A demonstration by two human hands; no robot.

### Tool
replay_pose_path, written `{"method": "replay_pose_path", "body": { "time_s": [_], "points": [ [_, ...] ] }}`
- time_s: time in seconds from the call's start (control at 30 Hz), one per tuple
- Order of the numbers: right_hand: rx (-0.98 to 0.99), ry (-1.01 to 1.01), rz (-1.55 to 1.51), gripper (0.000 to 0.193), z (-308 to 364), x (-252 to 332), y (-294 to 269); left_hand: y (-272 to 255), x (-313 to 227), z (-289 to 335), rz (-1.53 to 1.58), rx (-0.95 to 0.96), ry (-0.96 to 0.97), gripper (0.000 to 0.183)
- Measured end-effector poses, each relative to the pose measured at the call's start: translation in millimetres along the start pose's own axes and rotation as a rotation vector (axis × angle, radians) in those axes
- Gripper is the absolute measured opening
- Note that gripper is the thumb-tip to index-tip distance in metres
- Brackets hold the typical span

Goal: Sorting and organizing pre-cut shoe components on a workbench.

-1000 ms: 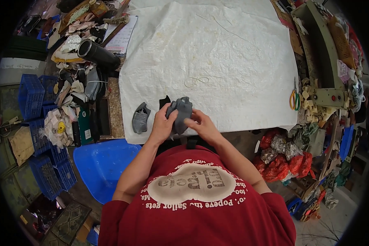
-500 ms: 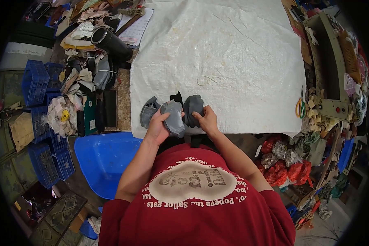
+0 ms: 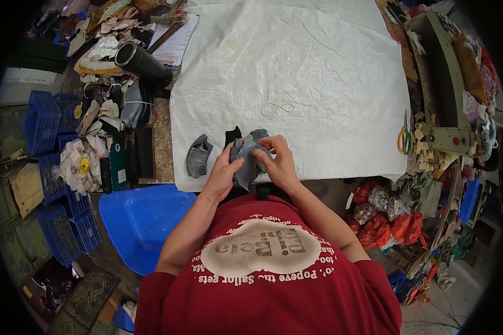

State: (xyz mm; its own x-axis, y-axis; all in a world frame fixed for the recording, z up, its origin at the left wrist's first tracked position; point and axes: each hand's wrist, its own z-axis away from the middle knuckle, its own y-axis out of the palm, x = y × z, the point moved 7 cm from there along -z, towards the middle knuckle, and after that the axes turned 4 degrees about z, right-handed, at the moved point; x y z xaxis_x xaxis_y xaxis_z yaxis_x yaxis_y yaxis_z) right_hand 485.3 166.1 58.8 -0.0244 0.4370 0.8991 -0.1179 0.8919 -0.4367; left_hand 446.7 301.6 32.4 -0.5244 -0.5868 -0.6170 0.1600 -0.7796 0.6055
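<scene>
At the near edge of the white-covered table, my left hand (image 3: 223, 174) grips a thin, bent grey leather-like piece (image 3: 244, 173), thumb on top. My right hand (image 3: 280, 167) has its fingers closed on the same piece from the right. Partly hidden behind my right fingers is a stack of darker grey pieces (image 3: 259, 134). To the left, apart from my hands, a curved grey piece (image 3: 198, 157) lies on the sheet. A small black piece (image 3: 232, 134) shows just beyond my left hand.
The white sheet (image 3: 318, 67) bears a loop of cord (image 3: 278, 109). Scissors (image 3: 404, 139) lie at its right edge. A blue plastic tub (image 3: 142, 223) stands below left, near blue crates (image 3: 42, 123). A black cylinder (image 3: 142, 64) and scraps crowd the left; red bags (image 3: 374, 223) sit below right.
My right hand has moved from the darker stack onto the grey piece in my left hand. That piece is now more bent and folded. The view has shifted slightly.
</scene>
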Motion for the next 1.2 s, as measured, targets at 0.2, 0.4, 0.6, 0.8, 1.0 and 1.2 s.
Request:
{"method": "replay_pose_path", "body": {
  "time_s": [0.2, 0.4, 0.6, 0.8, 1.0, 1.2],
  "points": [
    [0.004, -0.089, 0.146, 0.013, -1, 4, 1, 12, 5, 1, -0.002, 0.016, -0.031, 0.041],
    [0.073, -0.247, 0.330, 0.013, 7, 27, 0, 6, 4, -4, -0.056, -0.036, 0.040, 0.037],
    [0.137, -0.224, 0.242, 0.012, 9, 25, -3, 11, 4, -4, 0.045, -0.012, -0.008, 0.037],
    [0.283, -0.014, 0.132, 0.012, 13, 15, -5, 13, 9, -7, 0.048, 0.028, -0.035, 0.037],
    [0.412, -0.111, 0.048, 0.012, 20, 27, -4, 17, 12, -9, 0.161, 0.009, -0.075, 0.040],
    [0.700, -0.106, 0.050, 0.009, 32, 25, 3, 22, 12, -9, 0.036, 0.025, -0.089, 0.051]
  ]
}}
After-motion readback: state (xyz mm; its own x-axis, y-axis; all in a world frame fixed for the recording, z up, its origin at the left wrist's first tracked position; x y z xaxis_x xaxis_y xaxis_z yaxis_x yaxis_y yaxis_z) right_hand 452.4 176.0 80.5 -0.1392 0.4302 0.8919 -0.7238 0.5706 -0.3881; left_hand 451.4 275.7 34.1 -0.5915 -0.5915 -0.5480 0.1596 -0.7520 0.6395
